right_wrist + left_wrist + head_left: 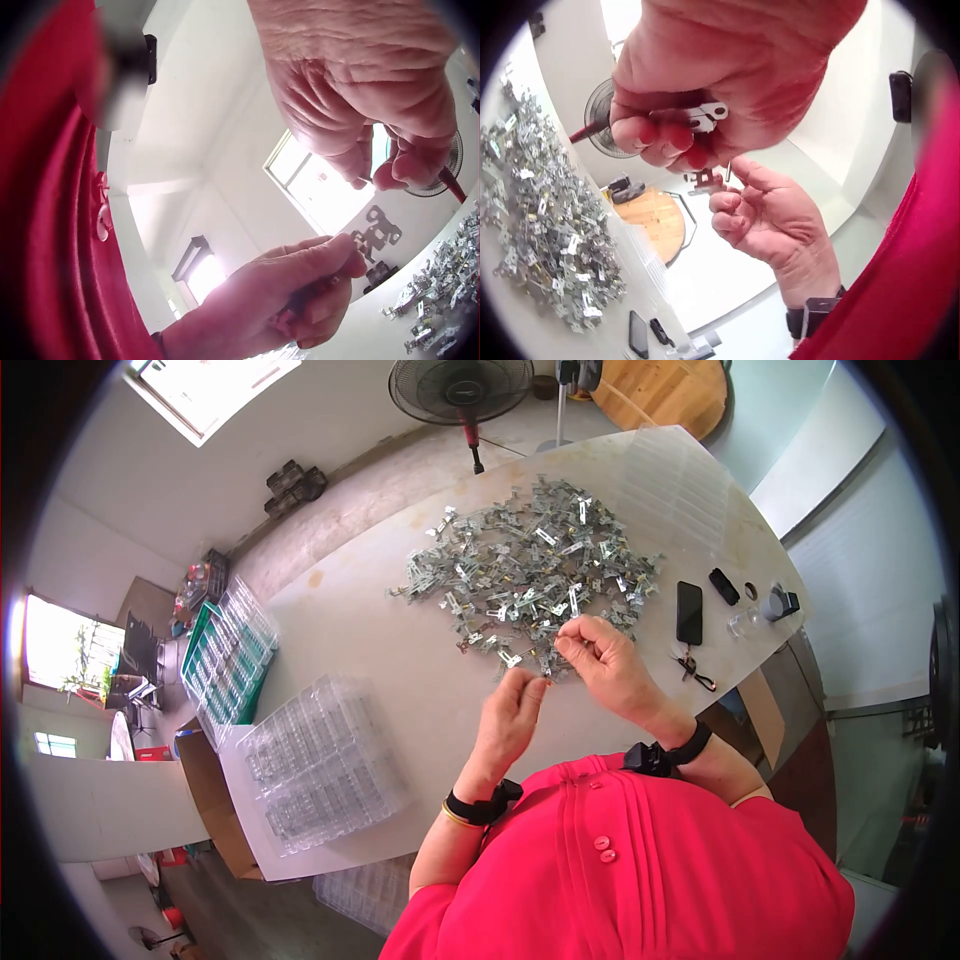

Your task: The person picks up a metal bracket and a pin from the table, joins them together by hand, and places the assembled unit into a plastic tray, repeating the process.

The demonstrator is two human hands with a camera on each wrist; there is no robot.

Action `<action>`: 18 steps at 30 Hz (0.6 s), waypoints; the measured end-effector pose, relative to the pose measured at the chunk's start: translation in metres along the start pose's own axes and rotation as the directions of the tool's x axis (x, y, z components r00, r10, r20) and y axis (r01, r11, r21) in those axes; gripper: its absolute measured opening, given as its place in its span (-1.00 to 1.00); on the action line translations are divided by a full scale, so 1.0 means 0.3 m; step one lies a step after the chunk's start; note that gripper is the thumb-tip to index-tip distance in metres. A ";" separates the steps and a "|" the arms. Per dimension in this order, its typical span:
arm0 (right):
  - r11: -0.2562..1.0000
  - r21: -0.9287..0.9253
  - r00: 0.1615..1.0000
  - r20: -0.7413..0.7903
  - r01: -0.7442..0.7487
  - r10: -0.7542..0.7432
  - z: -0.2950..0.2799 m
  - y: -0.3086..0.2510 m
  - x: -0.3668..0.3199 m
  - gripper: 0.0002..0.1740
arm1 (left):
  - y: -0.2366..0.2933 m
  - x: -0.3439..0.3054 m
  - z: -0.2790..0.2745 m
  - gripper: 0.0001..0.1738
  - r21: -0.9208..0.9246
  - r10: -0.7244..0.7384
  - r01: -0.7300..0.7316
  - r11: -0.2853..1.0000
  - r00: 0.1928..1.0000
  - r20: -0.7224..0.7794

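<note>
My left hand [508,722] pinches a small stamped metal bracket [380,231] at its fingertips. Another metal piece with a round hole [714,114] is tucked in its curled fingers. Close beside it, my right hand [618,672] pinches a thin, short metal pin [729,171] between thumb and forefinger; most of this piece is hidden. Both hands are raised over the near side of a big heap of small metal brackets [540,560] on the white table [340,620].
Clear plastic trays [320,760] are stacked at the table's left, beside a green basket [215,670]. At the right lie a phone [690,612], a small black device [723,587] and a cable [697,672]. A fan [460,390] stands beyond the table.
</note>
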State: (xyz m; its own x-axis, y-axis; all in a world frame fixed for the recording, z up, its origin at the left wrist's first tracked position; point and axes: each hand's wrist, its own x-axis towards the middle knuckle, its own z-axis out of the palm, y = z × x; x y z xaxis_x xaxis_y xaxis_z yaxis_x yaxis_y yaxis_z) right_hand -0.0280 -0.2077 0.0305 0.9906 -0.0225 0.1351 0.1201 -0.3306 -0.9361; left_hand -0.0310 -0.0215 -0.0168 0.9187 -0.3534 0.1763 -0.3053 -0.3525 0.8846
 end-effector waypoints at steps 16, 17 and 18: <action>0.987 -0.031 0.965 0.206 -0.159 0.162 -0.001 0.007 0.019 -0.86 | 0.020 0.050 -0.061 -0.69 -0.747 -0.405 0.399 0.532 0.895 0.189; 0.984 -0.079 0.960 0.224 -0.157 0.171 -0.006 0.003 0.022 -0.87 | 0.019 0.052 -0.060 -0.69 -0.746 -0.407 0.401 0.532 0.893 0.190; 0.980 -0.126 0.954 0.241 -0.154 0.180 -0.010 0.001 0.026 -0.88 | 0.018 0.054 -0.060 -0.70 -0.678 -0.376 0.371 0.634 0.915 0.148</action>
State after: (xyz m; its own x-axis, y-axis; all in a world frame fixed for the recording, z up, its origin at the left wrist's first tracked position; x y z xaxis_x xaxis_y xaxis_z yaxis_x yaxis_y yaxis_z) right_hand -0.0204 -0.2107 0.0323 0.9821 0.1464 -0.1185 -0.0428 -0.4390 -0.8975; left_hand -0.0131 -0.0135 -0.0015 0.9180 -0.3191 -0.2356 0.3170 0.2329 0.9194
